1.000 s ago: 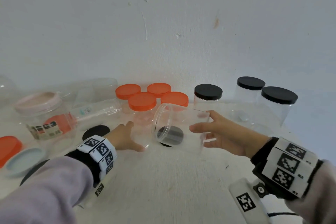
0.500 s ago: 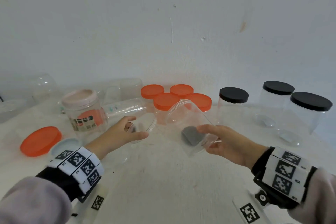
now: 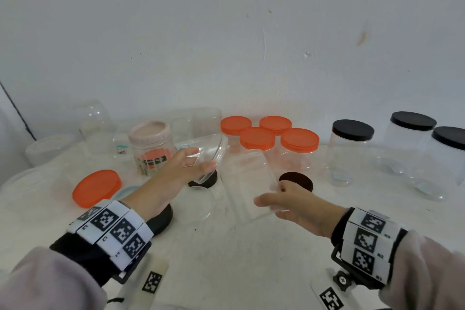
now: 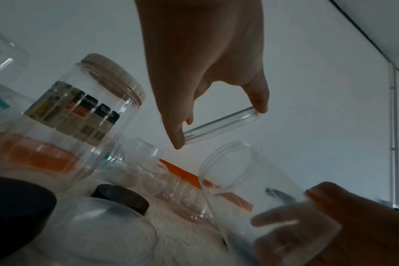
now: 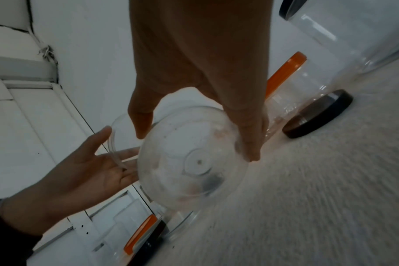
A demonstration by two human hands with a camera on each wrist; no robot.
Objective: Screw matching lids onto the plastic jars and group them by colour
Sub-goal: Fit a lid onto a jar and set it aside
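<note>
My right hand [image 3: 269,199] grips a clear lidless jar [image 3: 249,181] by its base end and holds it tilted above the table. In the right wrist view the jar's round bottom [image 5: 194,162] faces the camera under my right hand [image 5: 196,144]. My left hand [image 3: 201,158] pinches a clear lid [image 3: 214,153] by its rim, just left of the jar's mouth. In the left wrist view the clear lid [image 4: 221,126] sits between thumb and fingers of my left hand [image 4: 219,126], a short gap above the jar's open mouth [image 4: 228,167].
Several orange-lidded jars [image 3: 256,138] stand at the back centre, and black-lidded jars [image 3: 352,131] at the right. Loose black lids [image 3: 297,180] lie on the white table near my hands. A loose orange lid [image 3: 97,187] and a labelled pink-lidded jar [image 3: 151,148] are at the left.
My left hand has picked up the clear lid and raised it to the jar's mouth. My right hand has swung the jar so its mouth points away from me.
</note>
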